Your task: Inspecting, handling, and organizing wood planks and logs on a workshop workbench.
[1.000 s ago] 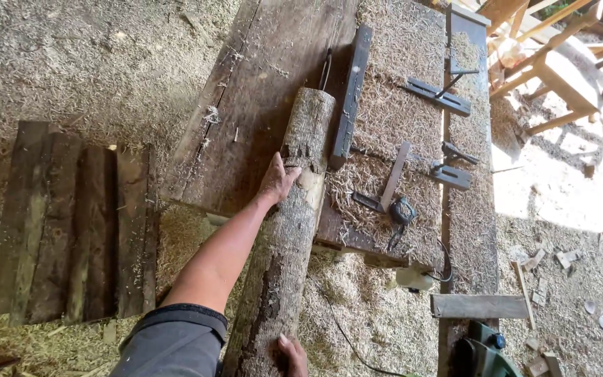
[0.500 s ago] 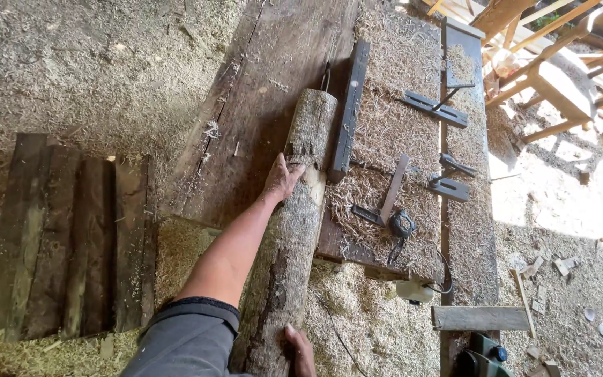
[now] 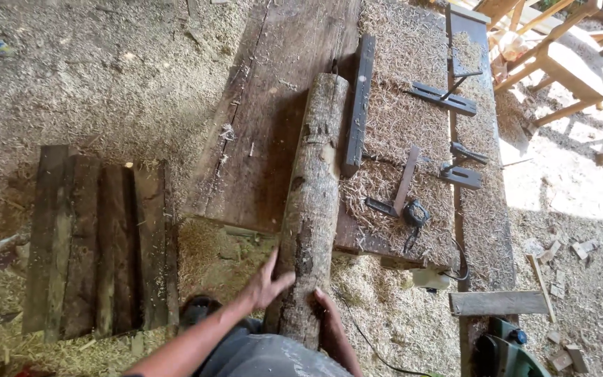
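Note:
A long rough log [image 3: 313,188] with patchy bark lies lengthwise on a dark wooden workbench [image 3: 273,119], its near end sticking out over the bench edge toward me. My left hand [image 3: 268,283] presses against the log's left side near that end, fingers spread. On the opposite side my right hand [image 3: 327,315] cups the log near its tip. Both hands hold the log between them.
A dark metal rail [image 3: 358,105] lies beside the log. Metal brackets [image 3: 444,99], a square [image 3: 398,190] and shavings cover the bench's right half. Dark planks [image 3: 99,244] lie on the sawdust floor at left. A green power tool [image 3: 507,349] and wooden frames [image 3: 560,63] sit at right.
My left hand slid back along the log from its middle to the near end. The right hand stays at the near end. The view shifted closer over the bench.

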